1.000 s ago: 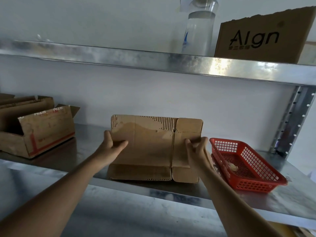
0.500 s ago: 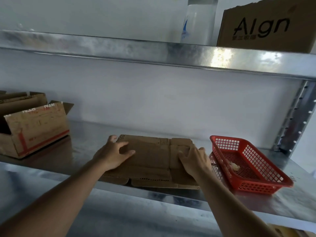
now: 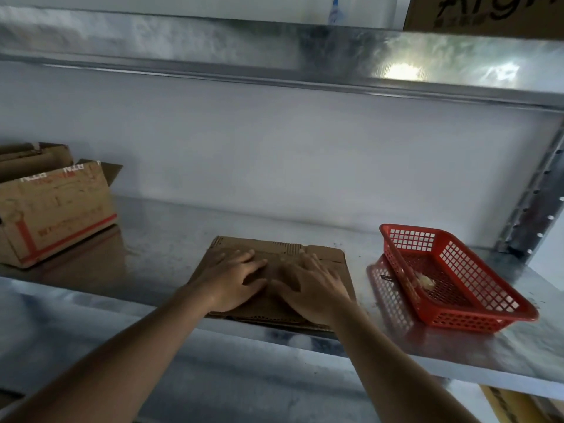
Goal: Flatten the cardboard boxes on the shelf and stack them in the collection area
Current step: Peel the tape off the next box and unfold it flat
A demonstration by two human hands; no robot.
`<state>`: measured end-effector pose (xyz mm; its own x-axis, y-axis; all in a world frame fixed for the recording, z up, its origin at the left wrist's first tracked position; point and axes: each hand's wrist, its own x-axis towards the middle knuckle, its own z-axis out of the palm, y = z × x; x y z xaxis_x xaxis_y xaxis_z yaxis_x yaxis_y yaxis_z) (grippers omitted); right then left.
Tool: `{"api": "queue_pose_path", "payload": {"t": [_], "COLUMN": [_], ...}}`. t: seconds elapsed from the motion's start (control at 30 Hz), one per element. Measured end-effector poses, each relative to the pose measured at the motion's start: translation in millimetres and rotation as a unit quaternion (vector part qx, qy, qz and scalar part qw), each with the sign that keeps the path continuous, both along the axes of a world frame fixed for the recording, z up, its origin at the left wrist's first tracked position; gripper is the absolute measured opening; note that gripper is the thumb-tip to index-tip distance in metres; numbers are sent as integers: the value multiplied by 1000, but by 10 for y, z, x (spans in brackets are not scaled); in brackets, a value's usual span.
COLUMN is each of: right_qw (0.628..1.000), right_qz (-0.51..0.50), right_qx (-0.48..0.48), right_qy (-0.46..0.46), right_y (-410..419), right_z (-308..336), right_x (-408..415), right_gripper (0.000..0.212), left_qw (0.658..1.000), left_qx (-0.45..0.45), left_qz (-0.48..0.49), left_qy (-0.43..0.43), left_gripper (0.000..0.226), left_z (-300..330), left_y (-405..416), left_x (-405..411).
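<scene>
1. Two sets of fingers lie straight and slightly fanned, palms down, side by side on the same piece of cardboard; the fingers (image 3: pixel 248 264) of the left hand (image 3: pixel 235 279) point up and to the right, those of the right hand (image 3: pixel 314 288) up and to the left, and the two hands nearly meet in the middle.
2. Neither hand curls round or pinches anything; both press flat on the flattened box (image 3: pixel 332 257), which lies level on the metal shelf (image 3: pixel 171 245), its near edge at the shelf's front lip.
3. A strip of torn corrugation shows along the far edge of that flattened box, just beyond the fingertips.
4. Both bare forearms reach in from the lower corners of the view and cross over the shelf's front edge.
5. To the right, near the flattened box but apart from it, sits a red plastic basket (image 3: pixel 457 319), tilted a little, with something small and pale inside that I cannot make out.
6. To the left, well apart, stands an open cardboard box (image 3: pixel 58 215) with red tape and red print on its side, its flaps up; a second open box (image 3: pixel 33 157) sits just behind it.
7. Behind everything runs a plain pale wall, and a perforated steel upright (image 3: pixel 537 203) stands at the right end.
8. Overhead, the upper shelf (image 3: pixel 274 47) carries a brown printed carton (image 3: pixel 488 13) at the top right, cut off by the frame.
</scene>
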<state>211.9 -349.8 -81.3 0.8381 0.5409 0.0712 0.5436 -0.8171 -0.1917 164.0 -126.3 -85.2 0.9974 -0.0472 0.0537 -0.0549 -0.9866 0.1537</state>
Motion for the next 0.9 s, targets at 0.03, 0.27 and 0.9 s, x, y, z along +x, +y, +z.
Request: {"api": "queue_pose_path", "payload": {"t": [0.03,0.27,0.9], "right_qw": [1000,998,974], "right_qz": [7,16,-194], "right_qx": [-24,-57,115], "right_qy": [4,20,-4], "right_y": [21,-97,-395], "right_z": [-49,-104,-68], "right_x": [-1,69,-192], "right_gripper": [86,94,63], "left_qw": [1000,998,995], "left_qx": [6,39,-33], "left_qz": [-2,-7,65], "left_qy": [8,40,70], "left_gripper": [67,88,114], "left_z": [-20,-55,-92], "left_y": [14,289,779], "left_x": [-12,-88,-483]}}
